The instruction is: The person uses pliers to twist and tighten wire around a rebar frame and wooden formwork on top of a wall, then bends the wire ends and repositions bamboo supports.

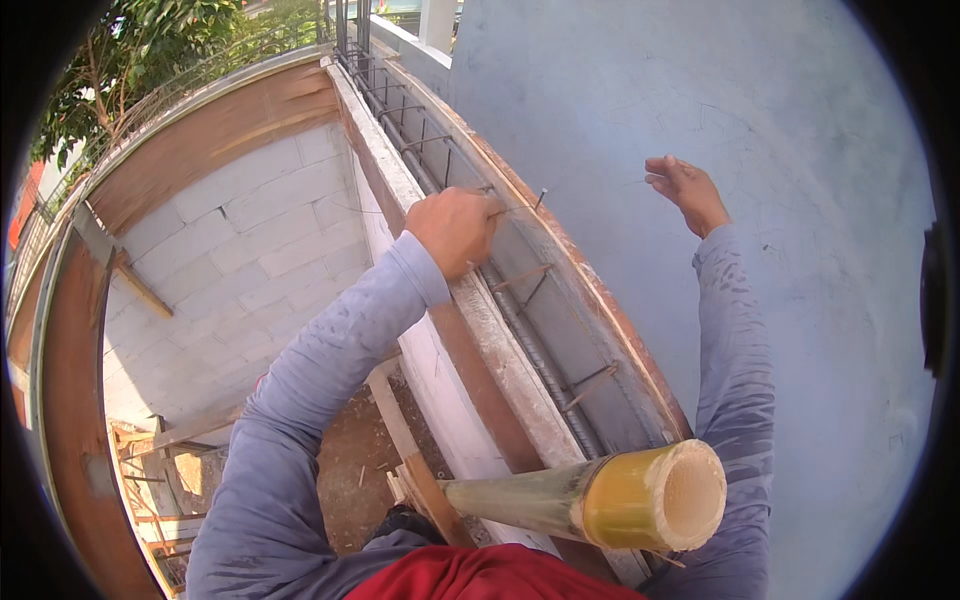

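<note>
My left hand [455, 232] is closed in a fist over the near board [520, 370] of a long wooden trough form. Thin wire [350, 208] loops out to the left of it. A nail [542, 198] sticks up from the far board [600, 290], just right of that fist. Off to the right, my right hand [690, 192] is raised before the blue-grey wall with fingertips pinched; a faint thread of wire shows at their tips. Inside the trough lie steel reinforcing bars [535, 360] with thin crosswise ties.
A thick cut bamboo pole [620, 500] juts across close to my body. Beyond the trough rises a blue-grey wall [800, 120]. Pale block walls [250, 240] enclose a lower space on the left, topped by brown form boards [220, 150]. Upright rebar [350, 25] stands at the far corner.
</note>
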Motion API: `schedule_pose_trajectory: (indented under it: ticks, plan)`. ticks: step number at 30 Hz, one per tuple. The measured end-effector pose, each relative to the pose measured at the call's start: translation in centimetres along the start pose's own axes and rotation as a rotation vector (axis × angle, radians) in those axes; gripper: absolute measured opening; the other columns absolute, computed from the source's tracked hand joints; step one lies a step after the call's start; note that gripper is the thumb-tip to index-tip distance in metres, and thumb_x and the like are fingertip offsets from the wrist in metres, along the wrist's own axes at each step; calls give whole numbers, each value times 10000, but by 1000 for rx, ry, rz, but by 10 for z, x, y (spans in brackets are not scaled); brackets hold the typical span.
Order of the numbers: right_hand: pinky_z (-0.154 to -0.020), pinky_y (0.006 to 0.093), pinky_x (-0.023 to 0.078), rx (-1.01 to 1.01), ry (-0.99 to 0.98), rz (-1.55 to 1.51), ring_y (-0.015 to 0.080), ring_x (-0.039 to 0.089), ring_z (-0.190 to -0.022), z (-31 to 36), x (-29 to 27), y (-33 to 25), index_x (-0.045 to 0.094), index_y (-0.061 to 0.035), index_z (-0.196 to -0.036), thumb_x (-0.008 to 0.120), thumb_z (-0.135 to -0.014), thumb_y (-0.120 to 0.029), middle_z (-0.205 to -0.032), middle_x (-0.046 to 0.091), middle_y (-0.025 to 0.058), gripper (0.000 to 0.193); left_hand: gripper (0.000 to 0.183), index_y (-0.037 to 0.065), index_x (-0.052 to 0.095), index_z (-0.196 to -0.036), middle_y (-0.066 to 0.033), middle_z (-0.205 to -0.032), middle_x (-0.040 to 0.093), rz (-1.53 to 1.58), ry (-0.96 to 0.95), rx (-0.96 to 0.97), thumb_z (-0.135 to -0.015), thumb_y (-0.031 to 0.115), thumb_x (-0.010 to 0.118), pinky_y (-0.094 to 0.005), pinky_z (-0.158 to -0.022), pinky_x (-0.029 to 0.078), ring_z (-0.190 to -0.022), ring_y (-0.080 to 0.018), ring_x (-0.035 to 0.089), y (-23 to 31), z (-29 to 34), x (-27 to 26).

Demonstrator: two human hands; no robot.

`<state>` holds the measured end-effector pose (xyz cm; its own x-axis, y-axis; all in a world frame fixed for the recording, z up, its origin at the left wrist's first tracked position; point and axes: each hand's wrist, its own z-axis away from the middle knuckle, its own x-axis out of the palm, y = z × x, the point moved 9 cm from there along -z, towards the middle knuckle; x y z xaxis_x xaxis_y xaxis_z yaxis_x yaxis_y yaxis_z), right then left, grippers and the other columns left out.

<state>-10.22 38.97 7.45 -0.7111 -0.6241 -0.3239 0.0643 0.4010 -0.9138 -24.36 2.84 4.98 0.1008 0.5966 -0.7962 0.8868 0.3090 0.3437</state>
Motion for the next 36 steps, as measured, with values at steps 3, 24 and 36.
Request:
schedule_pose_trajectory:
  ticks: [3,24,36]
  plan:
    - [-739,342,538,-169,-67,797,166,631,-784,-4,25,-109,742,-53,-951,552,-1058,-421,-909,725,62,429,194,134,789,-1029,-114,-936,759,97,159,-45,-946,222,637,-434,-761,571,-866,-340,721,-8,21,6]
    - [-738,444,534,-846,-766,753,365,680,-780,159,323,-158,773,-68,-932,692,-944,-264,-842,741,141,212,294,1,585,-1252,-11,-1057,670,1112,135,-288,-960,-15,614,-275,-878,506,-978,-94,623,-68,91,7]
    - [-753,396,525,-754,-648,523,282,687,-794,135,285,-172,750,-61,-1020,703,-953,-215,-917,749,122,175,119,11,620,-1046,-13,-821,646,816,215,-282,-1047,128,600,-261,-687,468,-728,-86,576,-74,92,0]
